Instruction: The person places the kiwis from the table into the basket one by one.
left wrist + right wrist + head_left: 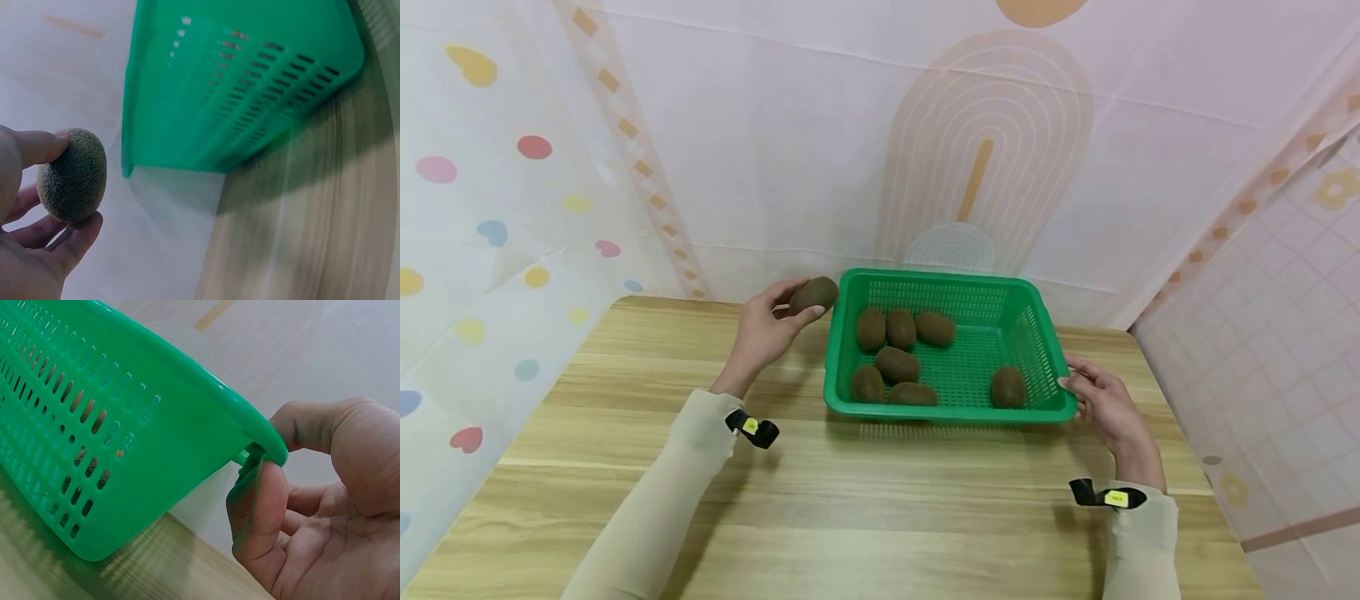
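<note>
Head view: the left hand (765, 329) holds one kiwi (813, 295) between curled fingers and thumb, raised just outside the far left corner of the green basket (951, 411). Left wrist view: the thumb and fingers (75, 234) wrap the same kiwi (72, 174), with the basket's slotted left wall (250, 81) near it but apart. The right hand (1108, 412) pinches the basket's near right rim; in the right wrist view the thumb lies on top of the rim (262, 434) and a fingertip (262, 500) presses beneath it. Seven kiwis lie inside the basket: three in a row at the far left (901, 328), three nearer on the left (895, 364), and one alone at the near right (1007, 387). The basket stands on a wooden table (850, 508), towards its far edge.
</note>
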A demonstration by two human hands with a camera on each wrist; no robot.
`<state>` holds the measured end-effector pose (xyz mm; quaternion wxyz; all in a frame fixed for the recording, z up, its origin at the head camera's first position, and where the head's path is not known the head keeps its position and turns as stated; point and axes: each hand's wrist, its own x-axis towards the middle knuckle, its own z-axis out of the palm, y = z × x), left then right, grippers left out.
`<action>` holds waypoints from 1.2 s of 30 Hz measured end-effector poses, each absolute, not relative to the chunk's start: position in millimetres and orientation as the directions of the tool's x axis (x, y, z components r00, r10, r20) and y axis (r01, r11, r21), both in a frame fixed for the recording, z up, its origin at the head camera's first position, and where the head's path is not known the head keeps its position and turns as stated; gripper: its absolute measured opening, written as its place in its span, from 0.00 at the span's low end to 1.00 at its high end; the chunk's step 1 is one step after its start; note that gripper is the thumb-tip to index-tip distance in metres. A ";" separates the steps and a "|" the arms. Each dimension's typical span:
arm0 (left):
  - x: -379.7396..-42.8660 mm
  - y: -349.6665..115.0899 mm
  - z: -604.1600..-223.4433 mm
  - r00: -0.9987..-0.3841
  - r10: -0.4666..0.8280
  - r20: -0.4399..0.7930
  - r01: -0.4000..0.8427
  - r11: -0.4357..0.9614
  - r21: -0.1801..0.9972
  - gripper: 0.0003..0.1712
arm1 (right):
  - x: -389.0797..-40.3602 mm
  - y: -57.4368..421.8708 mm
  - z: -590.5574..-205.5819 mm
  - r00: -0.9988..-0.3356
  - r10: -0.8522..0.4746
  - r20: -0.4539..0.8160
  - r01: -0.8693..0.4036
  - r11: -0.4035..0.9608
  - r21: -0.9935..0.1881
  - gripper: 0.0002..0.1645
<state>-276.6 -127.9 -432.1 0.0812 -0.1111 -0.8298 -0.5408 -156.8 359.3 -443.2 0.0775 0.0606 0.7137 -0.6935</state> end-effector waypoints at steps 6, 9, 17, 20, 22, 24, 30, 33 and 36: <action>-269.0 -118.7 -419.5 -0.954 0.123 0.273 0.299 0.351 0.887 0.31 | -156.9 359.7 -443.6 -0.979 -0.034 -0.202 0.201 0.014 -0.979 0.27; -266.6 -114.7 -414.8 -0.947 0.143 0.289 0.321 0.348 0.881 0.31 | -156.5 359.4 -442.9 -0.979 -0.045 -0.198 0.198 0.002 -0.980 0.27; -260.3 -101.9 -404.5 -0.925 0.215 0.314 0.372 0.343 0.863 0.30 | -155.2 360.4 -442.3 -0.980 -0.052 -0.194 0.196 -0.017 -0.981 0.20; -257.5 -96.9 -401.1 -0.916 0.240 0.321 0.390 0.350 0.852 0.30 | -155.3 360.1 -441.5 -0.980 -0.044 -0.192 0.193 -0.009 -0.981 0.20; -256.0 -93.4 -399.7 -0.909 0.257 0.329 0.406 0.358 0.841 0.30 | -155.4 360.0 -441.3 -0.980 -0.043 -0.193 0.194 -0.004 -0.981 0.20; -254.7 -89.6 -398.4 -0.902 0.272 0.335 0.418 0.358 0.835 0.30 | -155.6 360.5 -441.6 -0.980 -0.046 -0.194 0.194 -0.001 -0.981 0.21; -252.0 -80.4 -396.4 -0.875 0.318 0.366 0.469 0.363 0.805 0.30 | -155.3 361.1 -442.5 -0.984 -0.052 -0.170 0.169 0.023 -0.985 0.24; -251.3 -77.9 -397.9 -0.872 0.328 0.363 0.473 0.377 0.796 0.29 | -155.6 361.2 -443.2 -0.984 -0.056 -0.169 0.169 0.017 -0.986 0.26; -251.2 -76.9 -400.0 -0.877 0.334 0.345 0.462 0.394 0.794 0.27 | -156.2 361.2 -444.0 -0.983 -0.059 -0.173 0.172 0.016 -0.985 0.25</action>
